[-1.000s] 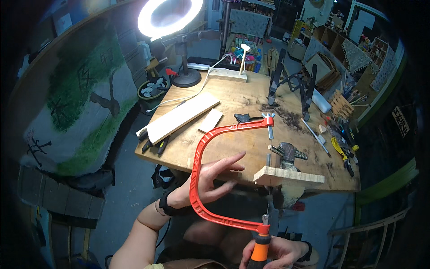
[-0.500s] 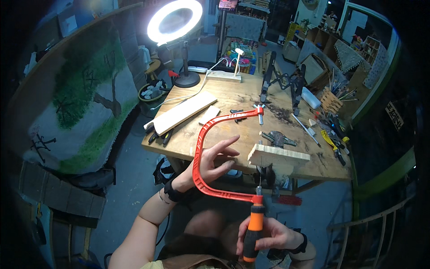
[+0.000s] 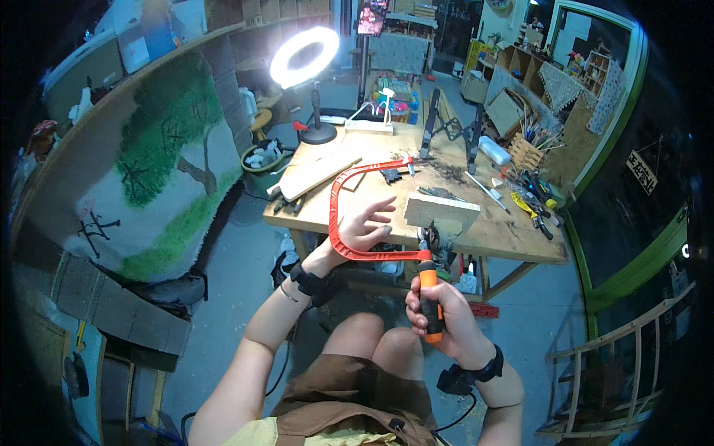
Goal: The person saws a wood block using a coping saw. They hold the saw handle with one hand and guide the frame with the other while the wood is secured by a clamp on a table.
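My right hand [image 3: 442, 316] is closed round the orange-and-black handle [image 3: 428, 286] of a red C-framed saw [image 3: 335, 215], which is held upright at the front of the wooden table. A pale board [image 3: 442, 215] lies across the saw's line, at a dark clamp on the front edge; whether the blade touches it is unclear. My left hand [image 3: 361, 230] is beside the red frame at the table's front edge, fingers apart and holding nothing.
The table [image 3: 312, 212] also bears pale planks [image 3: 316, 175], a ring lamp [image 3: 305, 56], a black folding stand [image 3: 450, 134] and scattered tools [image 3: 535, 208]. A painted cloth panel [image 3: 163, 171] stands left; a wooden rail frame [image 3: 617, 357] stands at the lower right.
My right hand has risen with the saw and now wraps more fully round the handle. The saw's lower end is closer to the board. The whole view has shifted, showing my lap.
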`<state>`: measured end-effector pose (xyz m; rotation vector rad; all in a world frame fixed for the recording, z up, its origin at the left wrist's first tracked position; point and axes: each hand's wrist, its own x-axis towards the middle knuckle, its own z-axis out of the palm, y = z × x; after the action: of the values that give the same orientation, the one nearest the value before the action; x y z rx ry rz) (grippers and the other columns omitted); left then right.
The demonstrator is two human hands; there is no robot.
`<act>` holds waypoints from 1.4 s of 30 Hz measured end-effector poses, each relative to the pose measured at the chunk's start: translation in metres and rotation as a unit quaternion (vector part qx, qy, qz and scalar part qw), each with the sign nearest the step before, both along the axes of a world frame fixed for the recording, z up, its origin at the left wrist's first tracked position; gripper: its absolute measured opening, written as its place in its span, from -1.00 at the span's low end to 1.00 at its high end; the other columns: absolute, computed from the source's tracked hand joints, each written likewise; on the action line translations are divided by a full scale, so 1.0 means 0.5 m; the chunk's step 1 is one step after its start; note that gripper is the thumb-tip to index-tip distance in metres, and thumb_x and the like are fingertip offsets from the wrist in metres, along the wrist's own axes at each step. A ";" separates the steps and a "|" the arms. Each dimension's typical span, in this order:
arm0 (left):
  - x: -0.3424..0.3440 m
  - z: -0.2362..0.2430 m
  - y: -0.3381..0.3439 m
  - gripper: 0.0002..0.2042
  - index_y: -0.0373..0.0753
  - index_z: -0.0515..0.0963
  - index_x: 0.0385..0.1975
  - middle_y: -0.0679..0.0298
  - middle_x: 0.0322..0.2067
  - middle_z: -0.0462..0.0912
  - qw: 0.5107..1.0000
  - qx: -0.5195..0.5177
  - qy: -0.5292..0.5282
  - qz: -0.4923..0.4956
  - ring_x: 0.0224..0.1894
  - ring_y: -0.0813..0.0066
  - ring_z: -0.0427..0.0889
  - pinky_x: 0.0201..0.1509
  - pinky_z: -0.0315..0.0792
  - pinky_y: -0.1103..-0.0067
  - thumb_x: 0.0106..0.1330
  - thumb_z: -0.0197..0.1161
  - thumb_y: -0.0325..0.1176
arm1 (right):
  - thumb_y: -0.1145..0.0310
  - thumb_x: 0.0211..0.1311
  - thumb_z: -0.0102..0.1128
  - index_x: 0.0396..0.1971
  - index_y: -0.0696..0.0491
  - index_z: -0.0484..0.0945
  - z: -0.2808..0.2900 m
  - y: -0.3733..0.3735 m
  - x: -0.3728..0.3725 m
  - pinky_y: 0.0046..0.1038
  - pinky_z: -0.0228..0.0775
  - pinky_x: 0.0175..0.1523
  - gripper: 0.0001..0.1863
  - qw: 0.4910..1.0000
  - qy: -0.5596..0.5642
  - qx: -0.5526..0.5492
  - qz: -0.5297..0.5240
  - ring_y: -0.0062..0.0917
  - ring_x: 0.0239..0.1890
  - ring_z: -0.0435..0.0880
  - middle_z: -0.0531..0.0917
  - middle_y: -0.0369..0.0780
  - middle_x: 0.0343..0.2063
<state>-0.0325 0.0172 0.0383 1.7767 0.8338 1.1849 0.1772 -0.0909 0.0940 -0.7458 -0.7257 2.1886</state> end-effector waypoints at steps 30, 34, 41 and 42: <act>0.059 0.066 -0.021 -0.71 -0.45 0.43 -0.20 0.24 -0.35 0.56 0.995 -0.039 -0.019 0.095 -0.34 0.67 0.49 -0.21 0.39 0.74 0.14 0.18 -0.40 | 0.00 0.22 -0.20 -0.43 0.00 0.23 0.000 0.000 -0.059 -0.61 0.06 -0.69 -0.66 0.994 0.095 -0.047 -0.023 -0.65 -0.78 0.19 0.25 -0.32 -0.73; 0.055 0.033 0.003 -0.72 -0.45 0.43 -0.20 0.22 -0.36 0.56 0.994 -0.041 -0.070 0.071 -0.36 0.64 0.51 -0.26 0.42 0.74 0.15 0.16 -0.40 | 0.02 0.22 -0.21 -0.46 0.03 0.23 0.009 0.053 -0.070 -0.59 0.08 -0.70 -0.66 0.992 0.100 -0.063 -0.042 -0.64 -0.78 0.20 0.26 -0.31 -0.73; 0.054 0.014 0.011 -0.71 -0.40 0.45 -0.19 0.21 -0.33 0.56 0.996 -0.038 -0.047 0.070 -0.31 0.63 0.49 -0.19 0.38 0.70 0.16 0.15 -0.34 | -0.01 0.23 -0.24 -0.45 0.02 0.22 0.016 0.038 -0.073 -0.59 0.10 -0.69 -0.64 0.993 0.088 -0.065 -0.038 -0.63 -0.77 0.22 0.27 -0.30 -0.73; 0.056 0.014 0.014 -0.72 -0.39 0.45 -0.20 0.22 -0.33 0.56 0.993 -0.052 -0.094 0.041 -0.30 0.63 0.49 -0.18 0.38 0.70 0.16 0.15 -0.35 | 0.00 0.23 -0.24 -0.45 0.02 0.22 0.012 0.058 -0.077 -0.59 0.10 -0.69 -0.65 0.994 0.076 -0.058 -0.047 -0.63 -0.77 0.22 0.27 -0.30 -0.73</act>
<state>-0.0046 0.0244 0.0452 1.5327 0.8475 1.3165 0.1389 -0.0620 0.0998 -0.6487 -0.4806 2.1870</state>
